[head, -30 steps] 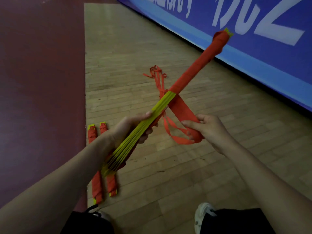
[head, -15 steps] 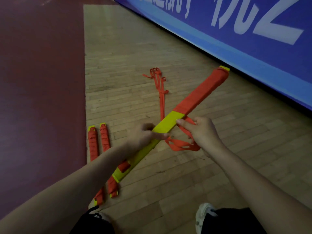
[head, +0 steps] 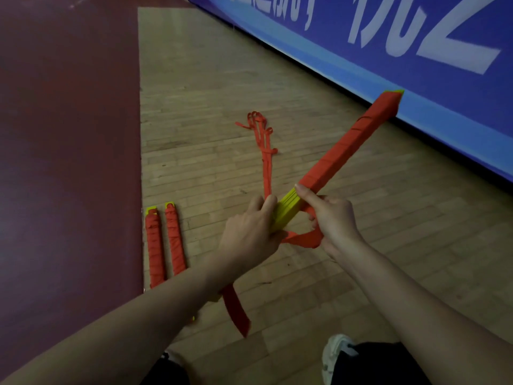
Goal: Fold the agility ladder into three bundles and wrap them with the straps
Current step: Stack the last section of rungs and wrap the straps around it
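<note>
A bundle of yellow ladder rungs (head: 286,208) slants up to the right, its far half wound in orange strap (head: 352,145). My left hand (head: 249,234) grips the bare yellow part from the left. My right hand (head: 330,215) holds the bundle at the edge of the wrapping, thumb on top, with a loop of orange strap (head: 302,240) pinched under its fingers. A loose strap end (head: 236,309) hangs below my left wrist. More strap (head: 263,145) trails away over the floor.
Two wrapped bundles (head: 163,243) lie side by side on the wooden floor by the dark red area (head: 69,162). A blue banner (head: 388,45) runs along the right. My shoe (head: 336,354) shows at the bottom.
The bundle has turned about its long axis and its far end has risen slightly. My right hand has come up onto the bundle with the strap loop; my hands are now close together.
</note>
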Available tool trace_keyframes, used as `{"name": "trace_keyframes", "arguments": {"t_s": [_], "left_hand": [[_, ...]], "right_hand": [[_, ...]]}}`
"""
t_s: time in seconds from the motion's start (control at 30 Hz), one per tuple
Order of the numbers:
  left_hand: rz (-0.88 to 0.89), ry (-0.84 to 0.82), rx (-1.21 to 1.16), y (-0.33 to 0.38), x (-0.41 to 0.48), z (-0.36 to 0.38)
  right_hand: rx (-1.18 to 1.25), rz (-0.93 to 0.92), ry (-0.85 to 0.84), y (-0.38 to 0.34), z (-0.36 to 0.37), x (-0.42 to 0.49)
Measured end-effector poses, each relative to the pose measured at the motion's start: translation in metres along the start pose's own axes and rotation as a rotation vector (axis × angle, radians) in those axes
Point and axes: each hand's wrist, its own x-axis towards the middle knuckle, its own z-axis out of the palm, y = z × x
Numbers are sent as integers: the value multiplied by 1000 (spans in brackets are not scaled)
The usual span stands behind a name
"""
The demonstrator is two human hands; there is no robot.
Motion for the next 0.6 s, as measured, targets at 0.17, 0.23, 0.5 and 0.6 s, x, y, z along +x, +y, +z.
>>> {"name": "trace_keyframes", "arguments": {"t_s": [0.17,0.23,0.5,0.6], "left_hand": [[-314,-463,-784,-13,9,-18],[-332,-666,-1009,-22,8,-24],[-299,-748,-1461,-37,6,-19],[-291,-653,-1391,-41,12,-26]], "right_hand": [[116,41,-71,-4,3,-5],[168,44,-112,-6,2,-6],[161,-22,-239,-9,2,1],[13,-98,-286,-11,-4,6]]}}
